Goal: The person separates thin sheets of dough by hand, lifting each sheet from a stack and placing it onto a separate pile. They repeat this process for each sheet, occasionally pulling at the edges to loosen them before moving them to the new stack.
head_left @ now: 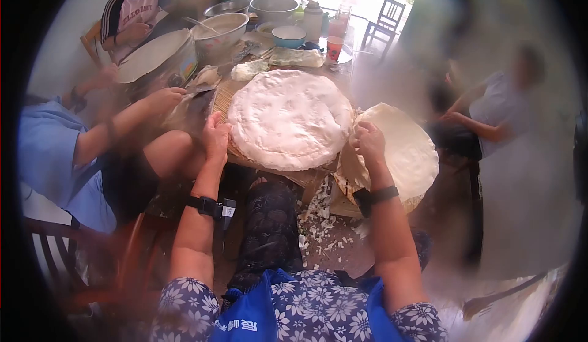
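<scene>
A large round of pale dough (291, 120) lies on a woven straw mat (224, 97) on the low table. At its left edge is my left hand (217, 136), the fingers bent against the rim. Right of the round, my right hand (369, 141) is closed on the near-left edge of a thin pale sheet (407, 152). That sheet rests over another woven mat, partly folded where my fingers pinch it. Whether my left fingers grip the dough or only touch it is hard to make out.
Bowls (220, 28), a cyan bowl (288, 34), a paper cup (334, 48) and bottles stand at the back. A co-worker in blue (49, 152) sits close at left; others are farther off. White scraps (321, 222) litter the floor. A chair (386, 23) stands behind.
</scene>
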Action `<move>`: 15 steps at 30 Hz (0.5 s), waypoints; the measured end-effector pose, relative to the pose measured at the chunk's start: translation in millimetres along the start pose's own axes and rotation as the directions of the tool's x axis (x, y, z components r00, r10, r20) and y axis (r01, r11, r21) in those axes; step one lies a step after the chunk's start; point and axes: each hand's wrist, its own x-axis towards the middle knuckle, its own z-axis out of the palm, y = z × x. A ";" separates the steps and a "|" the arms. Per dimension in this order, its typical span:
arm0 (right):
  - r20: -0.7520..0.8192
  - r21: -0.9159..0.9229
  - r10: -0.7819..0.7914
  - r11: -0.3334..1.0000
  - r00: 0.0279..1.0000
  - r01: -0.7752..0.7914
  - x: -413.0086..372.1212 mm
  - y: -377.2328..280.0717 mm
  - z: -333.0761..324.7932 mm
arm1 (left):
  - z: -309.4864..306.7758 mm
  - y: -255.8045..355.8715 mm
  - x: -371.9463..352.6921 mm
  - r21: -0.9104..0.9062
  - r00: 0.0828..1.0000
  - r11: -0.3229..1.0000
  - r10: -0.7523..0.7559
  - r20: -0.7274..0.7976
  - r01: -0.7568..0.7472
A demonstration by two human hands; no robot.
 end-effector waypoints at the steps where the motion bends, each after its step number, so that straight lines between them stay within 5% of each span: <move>1: -0.011 0.000 0.020 1.000 1.000 -0.020 -0.5 0.4 -8.0 | 3.1 3.7 -6.5 -0.044 1.000 0.999 0.010 -0.025 -0.011; 5: -0.031 0.094 0.028 0.995 0.999 -0.025 -3.0 14.8 -54.5 | 13.9 -14.4 -15.5 0.109 0.997 0.994 0.017 -0.082 -0.008; 6: -0.038 0.089 0.006 0.996 0.999 -0.002 -5.9 18.4 -67.6 | 14.6 -34.5 -7.4 0.355 0.974 0.925 0.188 -0.129 -0.132; 9: -0.100 0.061 -0.001 0.998 0.995 0.007 -7.2 31.4 -103.3 | 32.5 -17.0 -23.4 0.609 0.932 0.762 0.348 -0.097 -0.221; 15: -0.202 0.139 0.067 0.990 0.977 -0.039 -6.6 50.2 -168.2 | 42.1 -33.5 -21.2 0.686 0.887 0.648 0.462 -0.010 -0.330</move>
